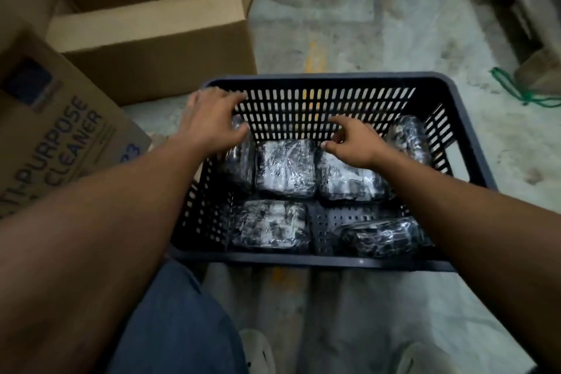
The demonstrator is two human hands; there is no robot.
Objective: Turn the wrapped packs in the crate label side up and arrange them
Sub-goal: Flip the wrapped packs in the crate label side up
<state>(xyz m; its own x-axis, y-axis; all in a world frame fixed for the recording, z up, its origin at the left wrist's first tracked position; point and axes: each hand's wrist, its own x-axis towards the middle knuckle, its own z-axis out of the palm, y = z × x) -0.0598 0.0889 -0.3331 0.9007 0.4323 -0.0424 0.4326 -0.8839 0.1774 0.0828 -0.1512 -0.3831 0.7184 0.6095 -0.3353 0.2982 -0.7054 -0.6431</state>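
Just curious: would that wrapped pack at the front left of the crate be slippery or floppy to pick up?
The front-left pack probably is slippery: its wrap looks glossy and crinkled. It lies flat and blocky, so it likely keeps its shape.

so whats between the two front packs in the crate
Head view: between the front left pack and front right pack only bare perforated floor of the crate shows; they lie apart.

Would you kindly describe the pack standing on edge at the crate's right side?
Find the dark slotted crate on the floor. Follow its right wall to the far corner: the wrapped pack there leans upright, unlike the flat-lying ones.
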